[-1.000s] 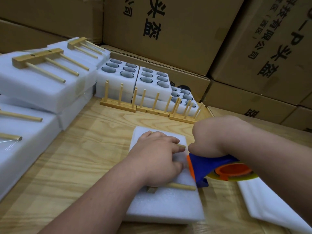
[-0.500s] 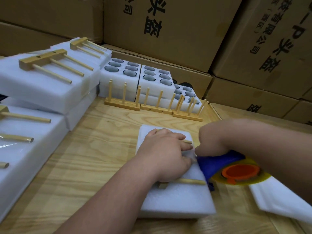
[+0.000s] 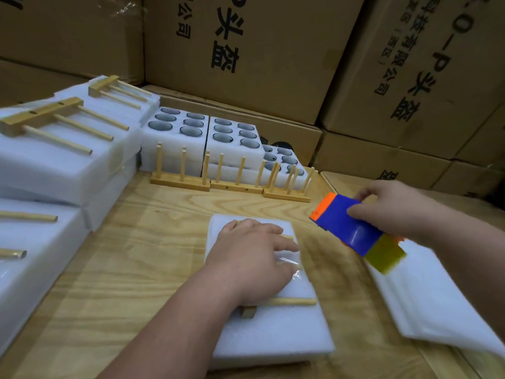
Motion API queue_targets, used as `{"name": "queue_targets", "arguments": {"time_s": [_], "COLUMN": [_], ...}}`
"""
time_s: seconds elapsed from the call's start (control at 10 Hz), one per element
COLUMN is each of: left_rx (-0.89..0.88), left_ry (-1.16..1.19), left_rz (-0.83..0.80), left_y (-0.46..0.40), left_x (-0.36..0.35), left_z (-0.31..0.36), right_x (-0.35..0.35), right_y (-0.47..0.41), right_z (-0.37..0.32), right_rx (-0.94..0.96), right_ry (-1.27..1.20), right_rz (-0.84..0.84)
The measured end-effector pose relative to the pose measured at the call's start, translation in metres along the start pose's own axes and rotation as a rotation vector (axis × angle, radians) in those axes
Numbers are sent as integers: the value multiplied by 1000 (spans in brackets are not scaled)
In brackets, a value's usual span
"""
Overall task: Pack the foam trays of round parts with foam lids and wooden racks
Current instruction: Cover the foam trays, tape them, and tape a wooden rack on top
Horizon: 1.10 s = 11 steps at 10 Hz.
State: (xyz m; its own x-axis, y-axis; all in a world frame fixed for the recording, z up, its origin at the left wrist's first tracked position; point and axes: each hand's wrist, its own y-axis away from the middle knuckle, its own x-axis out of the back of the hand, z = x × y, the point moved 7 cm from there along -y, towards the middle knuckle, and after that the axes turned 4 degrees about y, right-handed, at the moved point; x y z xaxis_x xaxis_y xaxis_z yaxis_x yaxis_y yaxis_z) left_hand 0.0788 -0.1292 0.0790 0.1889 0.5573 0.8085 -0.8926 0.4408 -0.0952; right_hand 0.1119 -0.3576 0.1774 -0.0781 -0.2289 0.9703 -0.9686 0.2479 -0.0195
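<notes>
Left hand [image 3: 251, 258] flat on foam pack [image 3: 262, 305] at 6 o'clock of the counter [image 3: 136, 269], fingers spread and nearly straight, pressing down a wooden rack [image 3: 293, 301] lying on its side on the foam; grip apart, clamped on nothing. Clear tape [image 3: 289, 262] over the foam just beside the fingertips, toward 3 o'clock. One peg of the rack jutting out from under the palm toward 3 o'clock; base block end showing below the wrist.

Right hand [image 3: 393, 206] raised at 3 o'clock, well clear of the pack, grip clamped on a blue and orange tape dispenser [image 3: 347, 225], thumb on its near face, yellowish roll at its lower end. Loose foam lids [image 3: 431, 302] lying beneath it at 4 o'clock.

At 12 o'clock, open foam trays [image 3: 232, 143] with round parts in their holes, set against the cardboard boxes [image 3: 259, 50]. Three upright racks [image 3: 232, 184] in a row just in front of the trays. At 9 to 10 o'clock, stacked finished packs [image 3: 68, 165], each with a rack lying on top.
</notes>
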Motion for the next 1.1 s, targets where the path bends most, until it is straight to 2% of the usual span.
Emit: {"name": "queue_targets", "arguments": {"time_s": [0.1,0.3,0.4,0.5,0.6,0.7,0.8,0.9,1.0,1.1], "left_rx": [4,3,5,11,8,-7,-13,-15,-15,-11], "left_ry": [3,6,8,1,-23,-14,-25,-40,-32,-20], "left_rz": [-3,15,20,27,42,53,60,59,51,44], "left_y": [-1,-1,-1,-2,-3,-2,-2,-2,-1,0], "left_x": [1,1,1,1,1,1,1,1,2,3], "left_z": [1,0,0,-1,-1,0,1,2,3,3], "right_x": [-39,-105,-90,-100,-136,-153,-158,-162,-166,-166], "right_y": [6,17,42,59,49,42,38,35,32,27], "right_z": [-1,2,1,-1,-24,-39,-44,-47,-54,-51], "right_rx": [22,28,127,176,119,79,-10,3,39,15], "right_ry": [-136,-2,-287,-846,-1294,-1332,-1380,-1512,-1455,-1378], "right_rz": [216,335,654,632,167,-81,-126,-135,-221,-181]}}
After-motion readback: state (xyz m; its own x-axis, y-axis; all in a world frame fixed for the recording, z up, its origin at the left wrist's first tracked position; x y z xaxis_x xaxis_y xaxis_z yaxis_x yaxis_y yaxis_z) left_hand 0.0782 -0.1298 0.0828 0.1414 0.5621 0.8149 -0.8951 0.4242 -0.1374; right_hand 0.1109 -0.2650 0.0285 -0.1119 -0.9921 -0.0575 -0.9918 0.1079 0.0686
